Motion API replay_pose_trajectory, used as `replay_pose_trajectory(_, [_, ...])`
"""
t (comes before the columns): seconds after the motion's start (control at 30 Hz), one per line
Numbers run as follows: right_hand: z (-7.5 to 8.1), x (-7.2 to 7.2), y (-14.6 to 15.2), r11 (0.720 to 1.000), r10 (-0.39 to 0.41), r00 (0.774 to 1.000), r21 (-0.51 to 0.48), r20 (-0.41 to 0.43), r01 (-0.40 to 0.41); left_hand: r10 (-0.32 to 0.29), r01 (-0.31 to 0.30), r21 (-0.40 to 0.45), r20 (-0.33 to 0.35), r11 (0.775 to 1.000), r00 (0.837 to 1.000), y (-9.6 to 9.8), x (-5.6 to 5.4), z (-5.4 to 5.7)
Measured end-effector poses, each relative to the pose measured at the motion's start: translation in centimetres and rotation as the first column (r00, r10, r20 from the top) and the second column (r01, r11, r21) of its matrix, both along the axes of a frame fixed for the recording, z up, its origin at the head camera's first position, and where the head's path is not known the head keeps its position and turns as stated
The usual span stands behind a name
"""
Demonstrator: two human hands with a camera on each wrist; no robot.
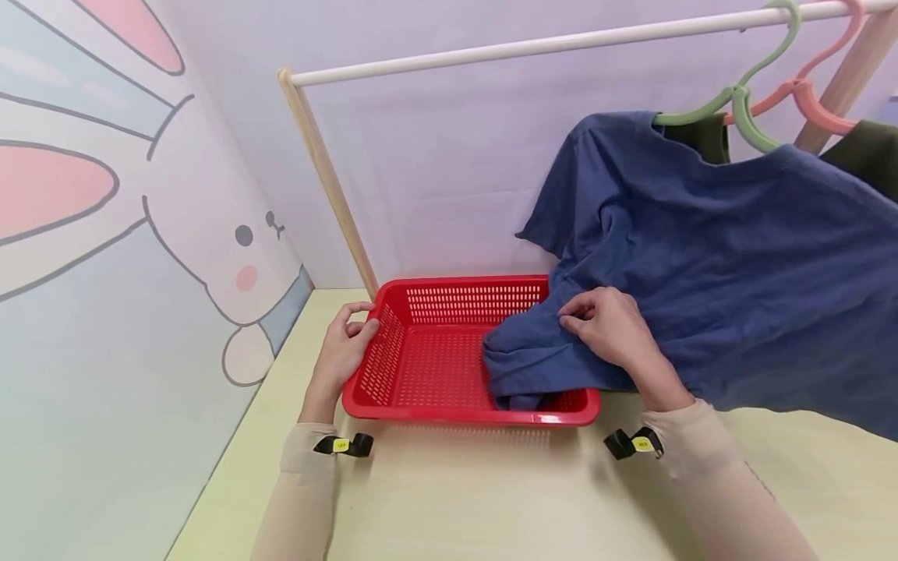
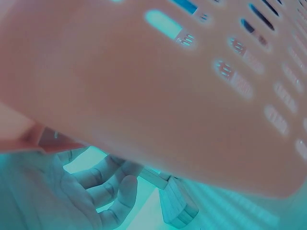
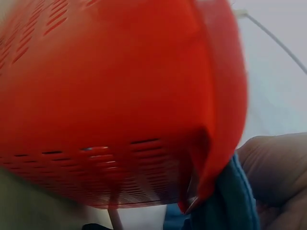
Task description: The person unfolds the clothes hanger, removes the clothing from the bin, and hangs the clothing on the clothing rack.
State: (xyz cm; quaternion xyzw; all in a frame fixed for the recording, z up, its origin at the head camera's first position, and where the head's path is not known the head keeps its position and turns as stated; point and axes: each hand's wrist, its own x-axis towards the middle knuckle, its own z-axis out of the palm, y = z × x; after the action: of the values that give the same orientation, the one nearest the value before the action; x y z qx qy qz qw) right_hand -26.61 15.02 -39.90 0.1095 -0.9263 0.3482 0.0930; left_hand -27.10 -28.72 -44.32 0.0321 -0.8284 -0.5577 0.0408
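A red perforated plastic basket [image 1: 445, 358] stands on the table. At its left rim, my left hand [image 1: 342, 351] grips the edge between thumb and fingers; the left wrist view has these fingers [image 2: 108, 184] beneath the basket wall [image 2: 120, 96]. A blue T-shirt [image 1: 701, 265] hangs on a green hanger [image 1: 691, 114], and part of its cloth lies in the basket's right end. My right hand [image 1: 610, 323] pinches the shirt over that end. In the right wrist view, blue cloth [image 3: 230, 201] runs between the basket rim [image 3: 225, 86] and that hand.
Behind the basket stands a clothes rack with a white rail [image 1: 491, 53] and a wooden post [image 1: 330, 179]. A pink hanger [image 1: 821, 113] carries a dark green garment [image 1: 866, 160] behind the blue shirt. The left wall [image 1: 105, 436] bears a painted rabbit. Pale tabletop [image 1: 456, 499] extends in front.
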Motion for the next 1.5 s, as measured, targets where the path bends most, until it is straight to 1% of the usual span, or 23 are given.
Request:
replay_pose_trajectory(0.1, [0.5, 0.2, 0.0, 1.000, -0.017, 1.000, -0.021, -0.016, 0.017, 0.001, -0.001, -0.002, -0.008, 1.000, 1.000, -0.2, -0.1, 0.0])
replay_pose_trajectory(0.2, [1.4, 0.6, 0.2, 0.998, -0.044, 0.998, -0.040, -0.039, 0.043, 0.003, -0.003, -0.001, -0.016, 1.000, 1.000, -0.3, -0.2, -0.1])
replay_pose_trajectory(0.3, [2.4, 1.2, 0.8, 0.994, -0.087, 0.993, -0.072, -0.082, 0.081, -0.002, 0.002, -0.003, -0.012, 1.000, 1.000, -0.3, -0.2, -0.1])
replay_pose_trajectory(0.4, [3.3, 1.7, 1.7, 0.985, -0.145, 0.980, -0.112, -0.133, 0.131, -0.002, 0.002, -0.001, 0.000, 1.000, 1.000, -0.2, -0.2, -0.1])
replay_pose_trajectory(0.5, [4.2, 2.4, 2.9, 0.967, -0.224, 0.959, -0.160, -0.175, 0.196, -0.002, 0.002, 0.002, 0.002, 1.000, 1.000, -0.2, -0.2, -0.2])
replay_pose_trajectory(0.63, [5.4, 3.2, 4.8, 0.926, -0.333, 0.922, -0.252, -0.197, 0.281, -0.011, 0.011, 0.005, -0.010, 1.000, 1.000, -0.2, -0.4, -0.1])
replay_pose_trajectory(0.7, [6.0, 3.8, 5.9, 0.898, -0.375, 0.910, -0.312, -0.176, 0.310, -0.020, 0.020, 0.002, -0.013, 1.000, 1.000, -0.2, -0.5, -0.1])
replay_pose_trajectory(0.8, [6.8, 4.6, 7.1, 0.847, -0.434, 0.892, -0.395, -0.125, 0.356, -0.019, 0.019, 0.003, -0.011, 1.000, 1.000, -0.2, -0.5, -0.1])
replay_pose_trajectory(0.87, [7.2, 4.9, 7.6, 0.816, -0.475, 0.875, -0.419, -0.095, 0.398, -0.016, 0.016, 0.004, -0.007, 1.000, 1.000, -0.2, -0.5, -0.1])
replay_pose_trajectory(0.93, [7.5, 5.1, 7.9, 0.787, -0.518, 0.851, -0.436, -0.085, 0.436, -0.012, 0.012, 0.007, -0.005, 1.000, 1.000, -0.2, -0.4, -0.1])
replay_pose_trajectory(1.03, [7.8, 5.1, 8.0, 0.755, -0.566, 0.819, -0.462, -0.100, 0.465, -0.016, 0.016, 0.004, -0.006, 1.000, 1.000, -0.3, -0.4, 0.0])
replay_pose_trajectory(1.1, [7.9, 5.1, 8.1, 0.736, -0.579, 0.807, -0.503, -0.119, 0.454, -0.018, 0.018, 0.001, -0.007, 1.000, 1.000, -0.3, -0.3, 0.1])
replay_pose_trajectory(1.17, [7.9, 5.0, 8.2, 0.728, -0.581, 0.803, -0.529, -0.136, 0.437, -0.017, 0.017, 0.001, -0.006, 1.000, 1.000, -0.3, -0.3, 0.1])
replay_pose_trajectory(1.23, [7.8, 4.9, 8.2, 0.728, -0.576, 0.804, -0.540, -0.147, 0.423, -0.015, 0.015, 0.000, -0.003, 1.000, 1.000, -0.3, -0.2, 0.1])
replay_pose_trajectory(1.4, [7.6, 4.9, 7.9, 0.746, -0.553, 0.823, -0.520, -0.134, 0.416, -0.011, 0.011, -0.001, -0.005, 1.000, 1.000, -0.2, -0.2, 0.0])
replay_pose_trajectory(1.5, [7.6, 4.9, 7.8, 0.751, -0.532, 0.839, -0.520, -0.112, 0.407, -0.008, 0.008, -0.003, -0.006, 1.000, 1.000, -0.2, -0.3, 0.0])
